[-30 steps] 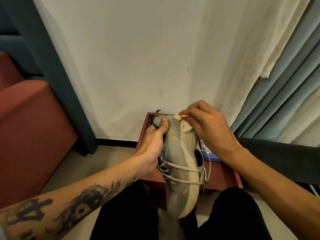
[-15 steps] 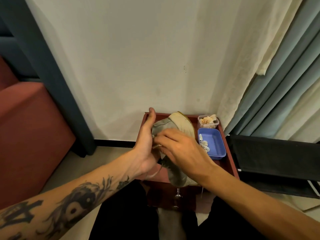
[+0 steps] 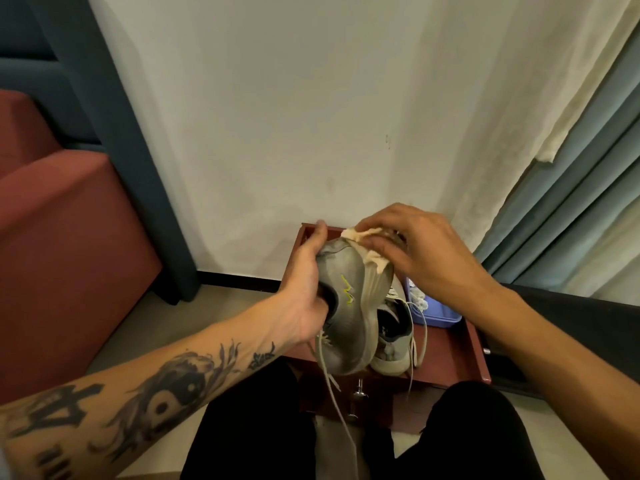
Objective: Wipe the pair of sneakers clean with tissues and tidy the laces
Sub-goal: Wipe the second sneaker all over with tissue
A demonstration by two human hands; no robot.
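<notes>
In the head view, the only one given, the person is sitting over a low red-brown table (image 3: 460, 355) and working on the first of the two shoes. The left hand (image 3: 304, 299) is gripping the grey sneaker (image 3: 346, 306) by its collar, fingers curled inside the opening and thumb lying along the heel, holding it raised above the table with the sole edge turned toward three o'clock. The right hand (image 3: 415, 251) is closing its fingertips on a crumpled tissue (image 3: 367, 249) and pressing it against the heel end of the pale sole at twelve o'clock of the shoe. I am judging the wiping to be in mid-course: the sole rim is looking yellowed and dull lower down, so this shoe is probably not finished. The second sneaker (image 3: 391, 334) is lying on the table just at four o'clock of the held one, and whether it is clean I cannot tell. The laces are not yet tidied: one lace (image 3: 332, 386) is dangling loose from the held shoe toward six o'clock, and others are trailing off the second shoe over the table edge. A blue tray (image 3: 436, 313) is sitting at three o'clock behind the shoes, partly hidden by the right wrist. Nothing is blocking the wiping itself, though the hanging lace may be snagging on the small knob (image 3: 360, 393) below the table front.
</notes>
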